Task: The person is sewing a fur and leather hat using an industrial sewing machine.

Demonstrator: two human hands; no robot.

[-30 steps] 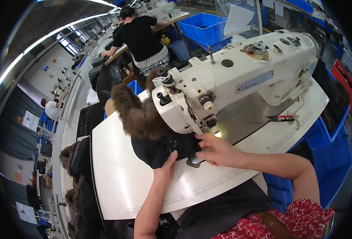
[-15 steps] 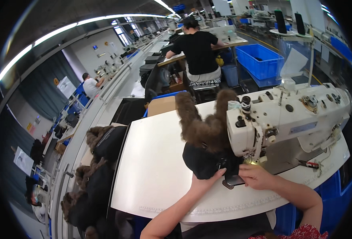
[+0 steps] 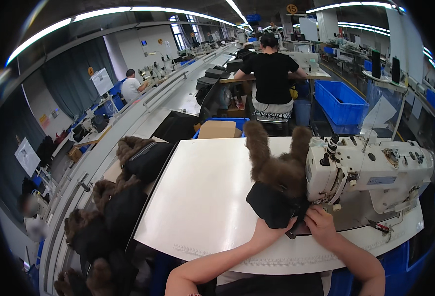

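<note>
A black fabric hat (image 3: 270, 204) with long brown fur flaps (image 3: 281, 170) lies on the white sewing table, close against the left end of a white sewing machine (image 3: 375, 170). My left hand (image 3: 271, 234) grips the hat's near edge, its thumb pointing toward the machine. On the right, my right hand (image 3: 322, 226) pinches a black edge of the same hat, just in front of the needle area. The two hands are close together but apart. The needle itself and the fingertips under the fabric are hidden.
Thread snips (image 3: 379, 226) lie on the table's right. Several similar fur hats (image 3: 123, 209) are piled left of the table (image 3: 192, 197). Beyond the table stand a cardboard box (image 3: 220, 129) and a blue bin (image 3: 340, 101). A person in black (image 3: 269, 69) sits ahead.
The head view has turned and levelled, so the table and machine appear shifted. My right hand has come slightly closer to the left one; both still hold the hat.
</note>
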